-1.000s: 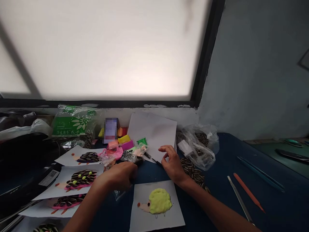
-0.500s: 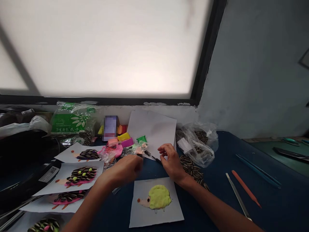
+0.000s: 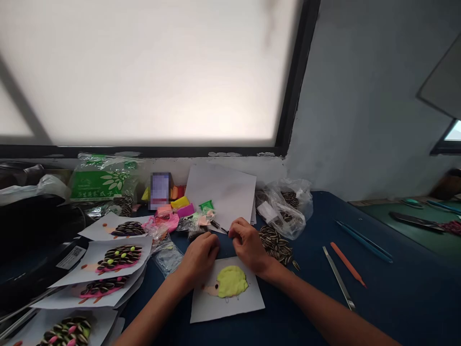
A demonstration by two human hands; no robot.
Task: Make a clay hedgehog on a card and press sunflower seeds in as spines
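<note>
A white card [image 3: 230, 315] lies on the dark blue table, bearing a hedgehog with a yellow clay body [image 3: 232, 281], a pale snout and a dark eye. My left hand [image 3: 201, 253] is over the card's upper left corner, fingers curled in; anything between them is hidden. Just above the card's top edge, my right hand [image 3: 248, 242] has its fingertips pressed together, and I cannot make out what they hold. Close beside its wrist is a pile of striped sunflower seeds [image 3: 276, 244]. The hands are a little apart.
Finished seed hedgehog cards [image 3: 120, 259] are stacked at left. Behind are colourful clay packets [image 3: 180, 203], white paper sheets [image 3: 223, 192] and a clear bag of seeds [image 3: 288, 206]. At right lie a metal tool [image 3: 338, 278], an orange stick [image 3: 347, 264] and blue tweezers [image 3: 363, 241].
My left hand has moved right and down to the card's upper left corner. My right hand's fingers have drawn closer together. The whole view has shifted slightly.
</note>
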